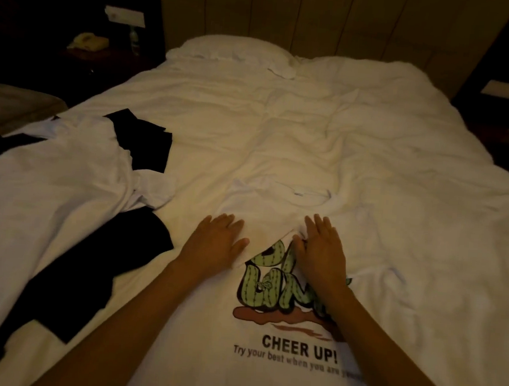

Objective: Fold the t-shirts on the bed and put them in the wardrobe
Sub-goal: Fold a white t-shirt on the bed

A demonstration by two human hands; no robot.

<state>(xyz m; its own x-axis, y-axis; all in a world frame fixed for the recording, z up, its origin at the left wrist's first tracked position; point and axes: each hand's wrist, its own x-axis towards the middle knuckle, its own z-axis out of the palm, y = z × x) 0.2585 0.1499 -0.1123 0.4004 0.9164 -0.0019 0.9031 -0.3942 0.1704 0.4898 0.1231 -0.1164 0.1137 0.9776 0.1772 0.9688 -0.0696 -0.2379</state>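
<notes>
Two hands — left hand (215,244), right hand (321,251) — press the white t-shirt (206,340), fingers straight, together.

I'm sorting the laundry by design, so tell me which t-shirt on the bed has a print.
The white t-shirt under both hands, printed with green cactus letters and "CHEER UP!". The white-and-black shirt at left shows none.

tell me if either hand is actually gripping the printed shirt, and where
Neither grips it. The left hand and right hand lie flat, fingers straight, on the printed t-shirt just below its collar.
</notes>
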